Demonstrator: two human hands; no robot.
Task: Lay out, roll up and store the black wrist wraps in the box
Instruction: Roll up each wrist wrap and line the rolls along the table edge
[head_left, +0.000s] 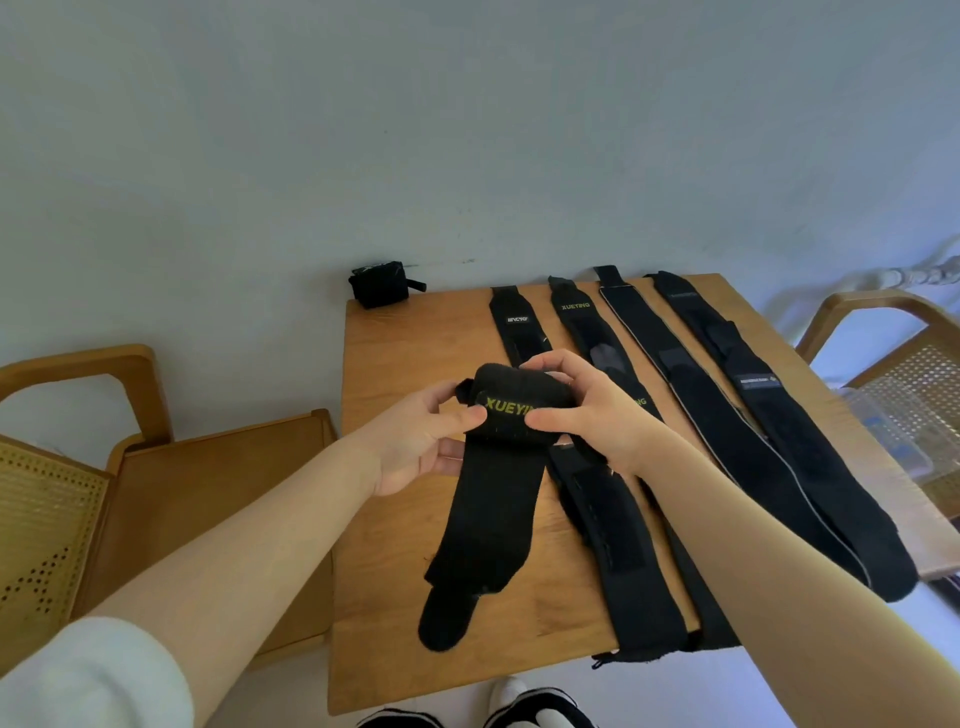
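Both hands hold one black wrist wrap (488, 499) with yellow lettering above the wooden table (410, 358). Its upper end is rolled into a thick bundle and its loose tail hangs down onto the table. My left hand (421, 441) grips the roll's left side, thumb on top. My right hand (587, 410) grips its right side. Several other black wraps (727, 415) lie flat and stretched out side by side to the right. One fully rolled wrap (379, 283) sits at the table's far left corner. A clear plastic box (883, 431) rests on the chair at the right.
A wooden cane-backed chair (883, 343) stands to the right of the table. Another wooden chair (171, 499) stands to the left. A pale wall runs behind the table. My shoes (524, 709) show below the near table edge.
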